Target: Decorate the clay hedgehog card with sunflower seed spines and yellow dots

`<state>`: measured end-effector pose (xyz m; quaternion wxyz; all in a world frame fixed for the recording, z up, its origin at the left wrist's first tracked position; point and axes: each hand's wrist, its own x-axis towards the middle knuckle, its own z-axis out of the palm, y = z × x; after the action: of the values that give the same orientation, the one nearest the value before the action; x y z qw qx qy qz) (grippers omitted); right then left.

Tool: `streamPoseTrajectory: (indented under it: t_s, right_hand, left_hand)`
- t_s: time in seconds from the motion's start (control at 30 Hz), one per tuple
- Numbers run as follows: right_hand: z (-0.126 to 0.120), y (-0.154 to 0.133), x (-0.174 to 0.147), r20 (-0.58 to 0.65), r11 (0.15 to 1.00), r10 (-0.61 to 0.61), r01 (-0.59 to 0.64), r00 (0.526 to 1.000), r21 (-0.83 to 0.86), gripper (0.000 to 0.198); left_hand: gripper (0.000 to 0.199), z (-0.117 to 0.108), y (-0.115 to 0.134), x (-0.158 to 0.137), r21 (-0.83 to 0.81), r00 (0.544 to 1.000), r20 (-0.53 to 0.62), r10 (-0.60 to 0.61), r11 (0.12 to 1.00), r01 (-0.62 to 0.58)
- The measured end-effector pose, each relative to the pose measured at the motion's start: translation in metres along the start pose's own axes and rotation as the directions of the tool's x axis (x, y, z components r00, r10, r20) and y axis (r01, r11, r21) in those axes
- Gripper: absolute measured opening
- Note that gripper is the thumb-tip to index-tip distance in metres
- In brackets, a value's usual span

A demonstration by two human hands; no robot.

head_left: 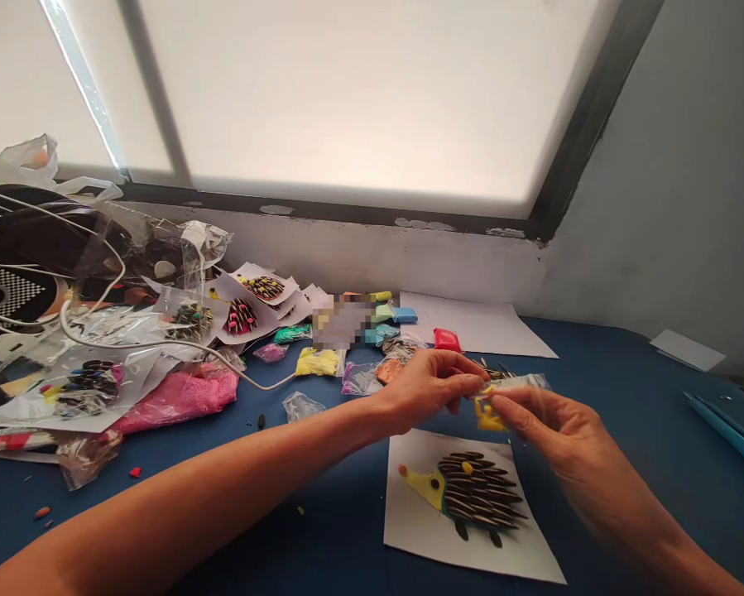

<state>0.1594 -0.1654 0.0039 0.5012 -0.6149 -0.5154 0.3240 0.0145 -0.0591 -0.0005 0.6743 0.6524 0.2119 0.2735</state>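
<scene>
A small clear bag of yellow modelling clay (491, 415) is held up between my two hands, above the back edge of a white paper sheet (409, 530). My left hand (437, 381) pinches at the top of the bag, where a bit of yellow shows by the fingertips. From the other side, my right hand (542, 418) grips the bag between thumb and fingers. On the sheet below lies a hedgehog picture (480, 492) with a yellow clay face, a reddish nose, dark seed spines and one yellow dot among them.
Bagged clay, including a yellow pack (318, 362) and a red pack (447, 340), lies behind my hands. Finished hedgehog cards (241, 314), a pink bag (179, 399) and a white cable (154, 343) crowd the left. A blue tray-like object (728, 434) sits at right.
</scene>
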Motion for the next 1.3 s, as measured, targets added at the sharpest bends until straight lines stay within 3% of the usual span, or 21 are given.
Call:
streamPoseTrajectory:
  t_s: [0.17,0.3,0.53,0.63,0.77,1.0,1.2,1.3]
  right_hand:
    - [-0.001,0.009,0.002,-0.05,0.999,0.041,-0.039,0.998,0.036,0.036]
    - [-0.001,0.009,0.002,-0.051,0.998,0.05,-0.049,0.997,0.028,0.04]
    - [0.004,0.001,0.001,-0.022,0.989,0.086,-0.082,0.996,0.123,0.038]
    - [0.006,0.0,0.0,-0.065,0.99,0.072,-0.064,0.995,0.128,0.038]
    - [0.006,0.001,-0.001,-0.081,0.996,0.078,-0.074,0.994,0.054,0.036]
    - [0.007,-0.005,-0.004,0.053,0.978,0.197,-0.201,0.979,0.061,0.046]
    - [0.007,0.0,-0.001,-0.094,0.997,0.078,-0.075,0.993,0.035,0.034]
    - [0.006,0.003,-0.001,-0.085,0.998,0.062,-0.061,0.994,0.012,0.035]
  left_hand:
    - [0.036,-0.004,-0.006,0.005,-0.221,0.999,0.047,0.004,0.975,0.007]
    - [0.031,-0.006,-0.006,0.007,-0.2,0.999,0.002,0.048,0.979,-0.047]
    - [0.022,-0.002,-0.005,0.006,-0.256,0.999,-0.036,0.025,0.966,-0.033]
    - [0.01,-0.001,-0.003,0.006,-0.286,0.998,-0.069,0.007,0.958,-0.027]
    - [0.008,0.001,-0.001,0.006,-0.261,0.995,-0.095,-0.024,0.965,-0.002]
    - [0.009,0.003,-0.002,0.002,-0.146,0.994,-0.104,0.009,0.989,-0.025]
    - [0.002,0.005,-0.005,0.002,-0.113,0.992,-0.113,0.057,0.991,-0.07]
    - [0.004,0.005,-0.003,0.001,-0.125,0.991,-0.113,0.077,0.988,-0.091]
